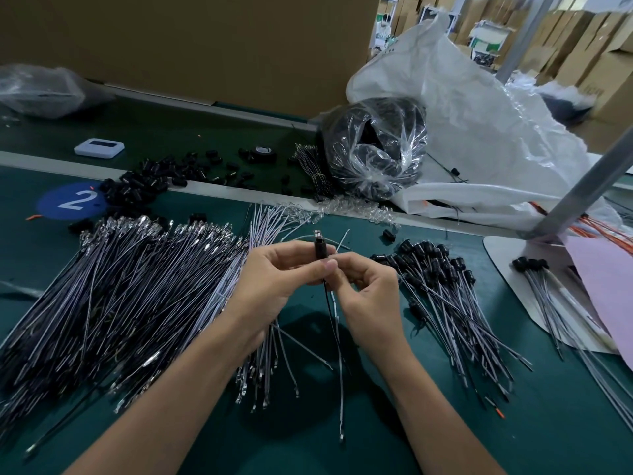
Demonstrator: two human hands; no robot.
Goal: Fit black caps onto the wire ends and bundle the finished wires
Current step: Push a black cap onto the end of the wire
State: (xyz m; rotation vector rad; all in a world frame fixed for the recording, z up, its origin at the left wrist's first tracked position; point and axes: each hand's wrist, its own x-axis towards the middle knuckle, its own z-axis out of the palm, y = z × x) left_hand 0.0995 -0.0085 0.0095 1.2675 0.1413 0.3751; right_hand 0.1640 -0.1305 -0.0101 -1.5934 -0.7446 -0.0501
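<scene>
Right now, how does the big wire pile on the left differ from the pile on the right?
The left wire pile is far larger than the right wire pile. The left pile's far ends show bare shiny terminals; the right pile's wear black caps. Both lie fanned on the green table.

The table mat [513, 423] is dark green; its round sticker [72, 200] is blue with a white 2; the loose caps [137, 190] are black; the wires [120, 286] are pale grey with silver ends; the sack [479, 132] is white; the sheet [606, 286] is pink.
</scene>
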